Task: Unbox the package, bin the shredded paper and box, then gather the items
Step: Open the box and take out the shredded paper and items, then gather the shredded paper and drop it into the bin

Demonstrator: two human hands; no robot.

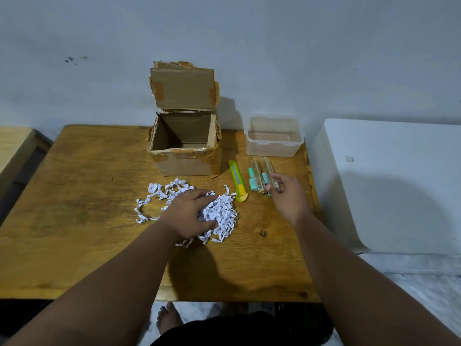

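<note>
An open cardboard box (183, 156) stands at the back of the wooden table (74, 208), flap up and inside bare. In front of it lies white shredded paper (222, 216), with loose strips trailing left. My left hand (189, 216) rests on the pile, fingers curled into it. To the right lie small items (258, 176): tan narrow packets and mint-green pieces. My right hand (287, 196) hovers at their near end, fingers apart, fingertips touching or just above one tan packet.
A yellow-green utility knife (238, 181) lies between the paper and the items. A clear plastic container (273, 139) stands open at the back right. A white appliance or bin (389, 186) stands to the right of the table. A bare foot shows below the table edge.
</note>
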